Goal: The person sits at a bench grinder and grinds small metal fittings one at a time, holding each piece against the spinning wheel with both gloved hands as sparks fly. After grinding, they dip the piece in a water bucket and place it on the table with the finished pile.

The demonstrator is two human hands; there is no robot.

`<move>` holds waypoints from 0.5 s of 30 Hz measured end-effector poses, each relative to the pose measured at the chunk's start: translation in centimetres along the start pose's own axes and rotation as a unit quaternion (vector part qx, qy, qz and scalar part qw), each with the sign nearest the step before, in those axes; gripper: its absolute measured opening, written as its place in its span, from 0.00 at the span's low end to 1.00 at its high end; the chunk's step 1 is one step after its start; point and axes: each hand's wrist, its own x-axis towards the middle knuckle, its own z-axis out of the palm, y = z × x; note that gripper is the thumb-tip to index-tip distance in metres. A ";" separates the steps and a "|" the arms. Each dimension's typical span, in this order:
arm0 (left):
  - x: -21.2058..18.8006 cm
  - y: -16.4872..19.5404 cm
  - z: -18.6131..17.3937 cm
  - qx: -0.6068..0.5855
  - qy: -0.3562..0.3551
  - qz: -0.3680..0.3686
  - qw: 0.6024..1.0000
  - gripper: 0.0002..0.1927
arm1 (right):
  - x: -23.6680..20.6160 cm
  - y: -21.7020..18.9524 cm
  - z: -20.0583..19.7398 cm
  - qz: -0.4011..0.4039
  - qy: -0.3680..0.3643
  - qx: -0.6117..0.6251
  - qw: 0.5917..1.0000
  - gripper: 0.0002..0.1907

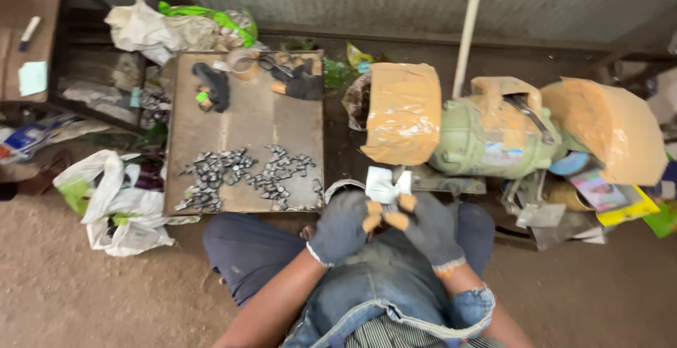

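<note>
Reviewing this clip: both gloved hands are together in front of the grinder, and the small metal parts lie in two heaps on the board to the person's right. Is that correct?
Not quite. The head view shows the board with the two heaps of metal parts on the person's left, not right. The rest holds: the left hand and right hand, both gloved, meet in front of the grinder.

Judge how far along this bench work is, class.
Done: hard to tell; two heaps of small grey metal pieces lie on the flat brown board. In hand: the gloved left hand and gloved right hand meet beside a white folded piece. Left: seemingly those heaps.
</note>
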 end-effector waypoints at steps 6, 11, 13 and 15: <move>-0.7 -0.9 -1.9 -0.033 -0.033 -0.214 0.976 0.21 | -2.9 0.2 2.8 0.048 -0.124 -0.006 0.991 0.20; 1.2 -3.7 -1.4 0.051 0.066 -0.406 0.910 0.32 | -3.5 0.3 3.4 0.030 -0.112 0.032 0.993 0.21; 1.8 -4.6 -0.9 0.031 0.107 -0.413 0.904 0.29 | -3.2 -0.1 2.9 0.032 -0.112 0.037 0.993 0.22; 2.0 -4.8 -0.7 -0.012 0.148 -0.430 0.890 0.28 | -3.1 -0.8 2.0 0.063 -0.118 0.041 0.990 0.22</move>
